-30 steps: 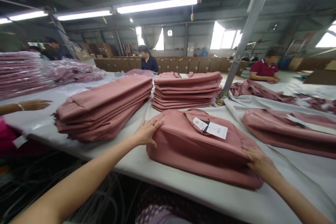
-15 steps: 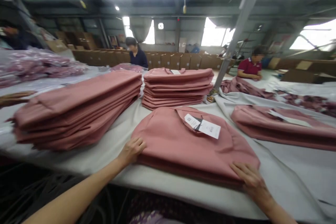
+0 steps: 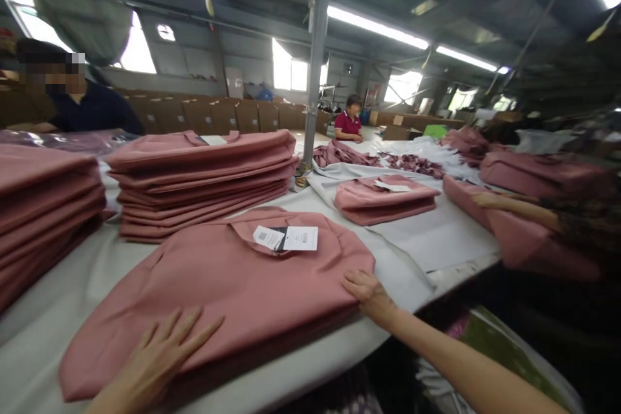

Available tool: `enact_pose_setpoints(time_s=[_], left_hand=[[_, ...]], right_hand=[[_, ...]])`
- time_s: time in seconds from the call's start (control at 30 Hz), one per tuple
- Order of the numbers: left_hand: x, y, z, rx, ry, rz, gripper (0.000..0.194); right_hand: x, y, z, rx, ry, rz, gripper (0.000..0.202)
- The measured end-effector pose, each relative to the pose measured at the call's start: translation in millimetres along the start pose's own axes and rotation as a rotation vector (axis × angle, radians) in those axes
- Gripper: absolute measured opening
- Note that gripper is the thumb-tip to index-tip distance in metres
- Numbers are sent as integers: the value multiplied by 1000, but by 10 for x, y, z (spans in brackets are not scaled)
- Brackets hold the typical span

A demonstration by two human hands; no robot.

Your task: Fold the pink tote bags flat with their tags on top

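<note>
A flat pink bag [image 3: 242, 284] with a carry loop lies on the cloth-covered table in front of me. White paper tags [image 3: 299, 238] rest on top beside the loop. My left hand [image 3: 162, 349] is laid on the bag's near left part, its fingers spread. At the right end, my right hand [image 3: 369, 294] touches the bag's top with fingers stretched over the corner; its thumb is hidden.
Behind the bag stands a stack of pink bags [image 3: 204, 181], with another stack [image 3: 43, 207] at left. A tagged bag [image 3: 383, 200] lies to the right. A metal post [image 3: 317, 58] rises mid-table. Another person's hand [image 3: 492, 200] handles pink fabric at right; other people sit beyond.
The view has swung to the right. My left hand has gone from the bag's left edge to lying spread on its top. My right hand stays at the bag's right end.
</note>
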State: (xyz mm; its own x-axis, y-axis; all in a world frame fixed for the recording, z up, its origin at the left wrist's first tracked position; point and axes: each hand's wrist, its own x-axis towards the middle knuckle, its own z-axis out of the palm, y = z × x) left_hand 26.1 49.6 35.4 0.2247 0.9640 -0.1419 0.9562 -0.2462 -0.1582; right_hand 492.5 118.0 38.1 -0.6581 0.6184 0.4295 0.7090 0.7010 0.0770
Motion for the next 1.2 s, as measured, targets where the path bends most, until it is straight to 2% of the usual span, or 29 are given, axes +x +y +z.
enact_pose_setpoints(time_s=[0.07,0.13,0.23,0.33,0.57,0.67,0.73,0.8,0.87,0.97,1.03,1.1,1.2], left_hand=[[-112,83,140,88,26,-28,83],[-177,124,199,117,46,-29,85],[-179,128,133,66,-11,10,93],[-155,131,11,24,-56,30,92],[-218,191,-19,61,-20,53,88],[-166,159,-95,-28,-83,138,75],[-85,159,-220,-124,-148,255,64],[40,220,-380,-218,-216,390,68],[212,374,-532,-316,-224,484,65],[517,803,-657,-468,-82,532,57],[689,1151,-648,-508,7,546,55],[791,1438,-583,-475,37,568,52],[836,1626,-465,-393,65,598,48]], right_hand=[[-149,-51,41,22,-14,30,65],[-277,-100,79,45,-20,67,65],[-347,-121,76,105,-53,93,67],[-315,-106,14,172,-98,90,68],[-350,-209,-57,203,-101,142,61],[-349,-218,-32,201,-93,140,62],[-339,-209,-22,202,-92,135,62],[-329,-200,-25,203,-92,134,62],[-323,-193,-39,202,-94,130,63],[-322,-181,-67,193,-103,121,62],[-325,-190,-78,183,-112,117,61],[-306,-252,-88,118,-151,139,61],[-132,-540,-190,-62,-270,203,52]])
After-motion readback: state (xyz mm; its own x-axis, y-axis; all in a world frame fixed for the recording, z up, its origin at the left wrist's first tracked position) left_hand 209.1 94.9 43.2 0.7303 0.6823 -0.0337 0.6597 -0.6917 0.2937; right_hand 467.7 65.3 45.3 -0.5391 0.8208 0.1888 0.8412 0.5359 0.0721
